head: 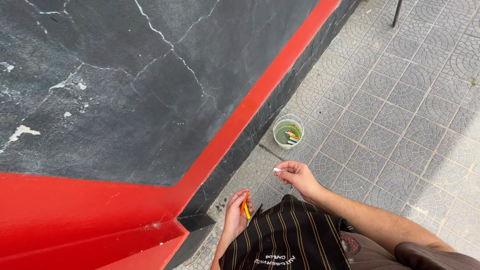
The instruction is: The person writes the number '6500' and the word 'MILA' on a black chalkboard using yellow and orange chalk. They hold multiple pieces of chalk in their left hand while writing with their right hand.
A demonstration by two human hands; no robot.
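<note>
A large dark grey wall (125,85), cracked and flecked with white, fills the left of the view and is framed by a red border (260,95). At about six o'clock the left hand (236,212) is seen, its grip closed around an orange chalk stick (243,204) and a yellow chalk stick (247,212); both seem to be kept in reserve there, close to the wall. Just to its right, a dark striped apron (290,235) is worn over the lap. At about five o'clock the right hand (297,176) is raised, a small white chalk piece (277,170) being pinched narrowly between thumb and fingertips, its end turned toward the wall as if readied for marking. Beyond it, at one o'clock, a small pale bucket (288,131) holding more coloured chalk sticks is set on the patterned tile pavement (400,125), within reach at the wall's foot.
</note>
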